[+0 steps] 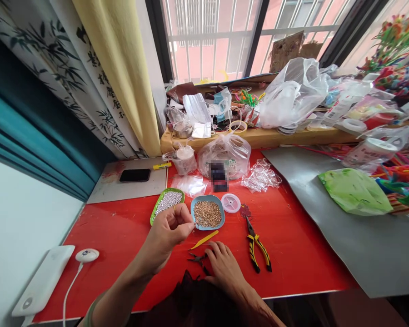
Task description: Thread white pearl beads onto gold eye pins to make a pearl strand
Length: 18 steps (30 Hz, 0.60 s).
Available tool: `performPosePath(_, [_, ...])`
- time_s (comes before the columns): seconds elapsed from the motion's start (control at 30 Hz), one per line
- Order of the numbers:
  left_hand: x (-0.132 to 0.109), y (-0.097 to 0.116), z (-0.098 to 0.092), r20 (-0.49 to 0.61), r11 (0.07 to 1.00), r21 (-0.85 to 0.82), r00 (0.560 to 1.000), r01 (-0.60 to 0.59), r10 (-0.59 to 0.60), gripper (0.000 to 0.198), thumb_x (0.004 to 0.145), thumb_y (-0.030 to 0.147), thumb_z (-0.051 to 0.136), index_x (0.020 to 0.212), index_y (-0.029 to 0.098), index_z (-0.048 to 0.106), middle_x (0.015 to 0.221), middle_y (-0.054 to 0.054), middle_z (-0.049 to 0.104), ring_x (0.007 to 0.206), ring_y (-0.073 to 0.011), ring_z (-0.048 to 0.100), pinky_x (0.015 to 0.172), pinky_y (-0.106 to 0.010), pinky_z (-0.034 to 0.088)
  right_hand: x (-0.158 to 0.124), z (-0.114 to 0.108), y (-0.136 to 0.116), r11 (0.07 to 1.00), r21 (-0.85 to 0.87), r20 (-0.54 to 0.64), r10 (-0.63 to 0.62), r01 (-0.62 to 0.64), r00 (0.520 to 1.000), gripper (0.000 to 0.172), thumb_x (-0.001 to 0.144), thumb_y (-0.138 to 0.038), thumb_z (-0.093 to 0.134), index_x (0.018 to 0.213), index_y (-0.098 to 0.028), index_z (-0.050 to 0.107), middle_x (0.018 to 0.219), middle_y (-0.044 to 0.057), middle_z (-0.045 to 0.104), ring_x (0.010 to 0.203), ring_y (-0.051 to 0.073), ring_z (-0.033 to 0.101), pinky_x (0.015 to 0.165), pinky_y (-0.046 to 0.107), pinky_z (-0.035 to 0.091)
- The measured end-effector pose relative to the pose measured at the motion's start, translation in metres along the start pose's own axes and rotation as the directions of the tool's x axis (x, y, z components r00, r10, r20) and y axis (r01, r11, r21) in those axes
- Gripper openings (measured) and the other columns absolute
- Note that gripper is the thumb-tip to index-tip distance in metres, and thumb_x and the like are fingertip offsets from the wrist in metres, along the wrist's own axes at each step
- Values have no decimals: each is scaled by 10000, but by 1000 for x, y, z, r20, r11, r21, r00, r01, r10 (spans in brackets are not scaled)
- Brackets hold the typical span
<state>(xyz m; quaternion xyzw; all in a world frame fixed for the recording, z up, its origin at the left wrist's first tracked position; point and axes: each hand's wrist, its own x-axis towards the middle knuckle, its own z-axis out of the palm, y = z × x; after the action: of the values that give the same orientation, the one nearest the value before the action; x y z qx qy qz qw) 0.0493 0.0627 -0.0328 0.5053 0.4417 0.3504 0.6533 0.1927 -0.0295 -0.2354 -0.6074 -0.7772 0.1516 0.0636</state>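
My left hand [172, 231] is raised over the red table, thumb and index finger pinched on something too small to make out. It is just in front of a blue dish [222, 218] of gold beads [207, 214] and a green dish [152, 217] of silvery beads [170, 200]. Lower down, my right hand [223, 263] rests with fingers spread beside small dark pliers [198, 259], touching or nearly touching them. Yellow tweezers [204, 240] lie between the blue dish and my right hand. To the right are long-nose pliers [255, 247] with yellow-black handles.
A clear spool [231, 203], plastic bags [190, 185] and a full bag [225, 156] stand behind the dishes. A phone [135, 175] lies back left, a white power strip [44, 279] front left. A grey sheet [327, 227] covers the right side.
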Motion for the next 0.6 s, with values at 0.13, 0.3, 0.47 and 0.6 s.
performPosePath(0.13, [-7, 10, 1, -28, 994, -107, 1000, -5, 2, 111, 586, 174, 569, 569, 181, 459, 504, 81, 365, 435, -41, 200, 395, -193, 145, 0, 0, 0, 999, 28, 36, 20, -21, 999, 324, 820, -369, 606, 1060, -153, 577, 1163, 85, 562, 1066, 244, 531, 874, 451, 441])
performPosePath(0.3, [-16, 21, 4, -65, 982, -171, 996, -78, 68, 110, 552, 142, 536, 505, 187, 448, 488, 75, 369, 416, -34, 210, 373, -194, 144, -3, -11, 3, 987, 105, 35, 117, -120, 993, 241, 790, -181, 569, 1024, -135, 605, 1054, 94, 601, 1031, 241, 534, 899, 414, 425])
performPosePath(0.47, [-23, 21, 3, -97, 976, -139, 983, -169, 157, 94, 574, 151, 536, 526, 194, 467, 499, 61, 392, 417, -47, 258, 377, -206, 186, -13, -15, 12, 946, 236, 79, 211, -224, 974, 278, 717, -159, 493, 933, -139, 666, 933, 108, 631, 943, 255, 570, 842, 369, 456])
performPosePath(0.6, [-29, 20, 0, -105, 974, -70, 973, -214, 206, 95, 598, 175, 532, 542, 209, 463, 498, 43, 419, 424, -66, 293, 379, -223, 220, -31, -12, 13, 900, 350, 139, 226, -261, 964, 190, 582, -109, 487, 632, -201, 646, 775, 43, 645, 771, 204, 614, 717, 295, 492])
